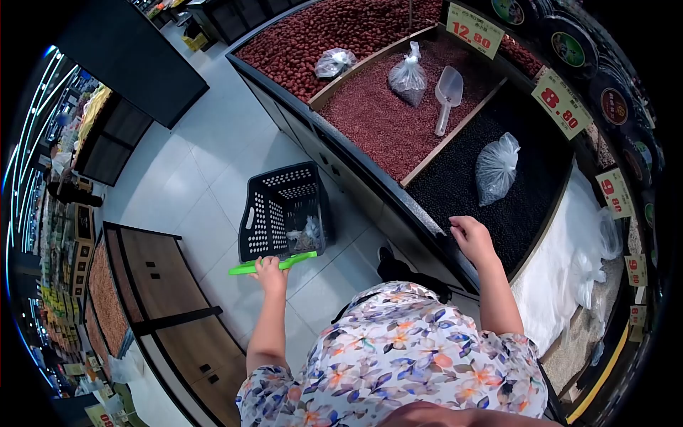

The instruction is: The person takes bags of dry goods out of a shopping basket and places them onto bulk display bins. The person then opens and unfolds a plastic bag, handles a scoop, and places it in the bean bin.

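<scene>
head view: my left hand (270,276) is closed around the green handle (302,258), fingers folded over its middle, and the dark basket (254,217) sits just beyond them, to the left of the bins. i can't tell whether it hangs or rests on the floor. the basket looks like stiff, perforated plastic, and i'd judge it light, with only some small clear bags (310,232) showing inside; the bar's middle seems the right place to grip, so it won't tip.

my right hand (472,240) is over the near edge of the black beans (437,186), fingers loosely curled and close together; i can't tell whether the tips touch the beans or pinch anything. the tied plastic bag (496,172) lies beyond those fingertips, apart from them. i'd expect it soft, slippery and shifting, best taken by its gathered neck.
</scene>
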Demonstrator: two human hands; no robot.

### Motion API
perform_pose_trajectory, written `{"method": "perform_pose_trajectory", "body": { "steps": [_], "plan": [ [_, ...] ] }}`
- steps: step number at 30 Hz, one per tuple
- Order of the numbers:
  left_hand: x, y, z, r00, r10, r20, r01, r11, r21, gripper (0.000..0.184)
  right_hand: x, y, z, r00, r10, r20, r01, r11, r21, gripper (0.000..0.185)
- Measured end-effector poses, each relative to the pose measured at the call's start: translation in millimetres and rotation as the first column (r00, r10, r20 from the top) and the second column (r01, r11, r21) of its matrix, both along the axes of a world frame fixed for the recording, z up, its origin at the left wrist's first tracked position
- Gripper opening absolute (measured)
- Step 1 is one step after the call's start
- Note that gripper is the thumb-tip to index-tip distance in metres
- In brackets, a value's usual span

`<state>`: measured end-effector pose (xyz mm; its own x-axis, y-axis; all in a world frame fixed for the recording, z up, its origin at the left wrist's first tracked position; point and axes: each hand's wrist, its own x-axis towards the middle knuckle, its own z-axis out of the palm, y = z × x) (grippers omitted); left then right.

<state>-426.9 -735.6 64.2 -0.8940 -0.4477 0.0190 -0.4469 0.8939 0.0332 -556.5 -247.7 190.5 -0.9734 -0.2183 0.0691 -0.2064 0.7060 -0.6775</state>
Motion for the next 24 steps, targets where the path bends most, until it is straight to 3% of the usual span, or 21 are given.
{"method": "perform_pose_trajectory", "body": {
  "steps": [5, 13, 15, 17, 20, 24],
  "plan": [
    [-55.0, 5.7, 5.6, 0.988, 0.108, 0.114, -0.102, 0.993, -0.054, 0.042, -28.7, -10.4, -13.0, 1.000, 0.030, -0.001, -0.030, 0.999, 0.033, 0.021],
    [-145.8, -4.7, 9.1, 0.968, 0.210, 0.141, -0.196, 0.975, -0.107, 0.042, -120.6, -55.6, -20.3, 0.994, 0.109, 0.020, -0.110, 0.993, 0.053, 0.022],
    [-166.9, -12.1, 8.0, 0.948, 0.240, 0.211, -0.224, 0.970, -0.099, 0.044, -148.8, -72.8, -18.8, 0.976, 0.190, -0.107, -0.184, 0.981, 0.064, 0.023],
    [-186.3, -13.0, 17.8, 0.938, 0.249, 0.241, -0.229, 0.967, -0.107, 0.043, -172.9, -94.5, -14.9, 0.978, 0.201, -0.056, -0.200, 0.980, 0.015, 0.024],
    [-201.0, -16.3, 9.7, 0.939, 0.284, 0.193, -0.267, 0.957, -0.113, 0.042, -202.1, -119.4, -11.0, 0.943, 0.319, -0.098, -0.313, 0.947, 0.074, 0.022],
    [-223.0, -30.6, -0.2, 0.936, 0.307, 0.172, -0.291, 0.950, -0.117, 0.042, -228.6, -142.1, 3.0, 0.928, 0.359, -0.099, -0.360, 0.933, 0.009, 0.021]
  ]
}}
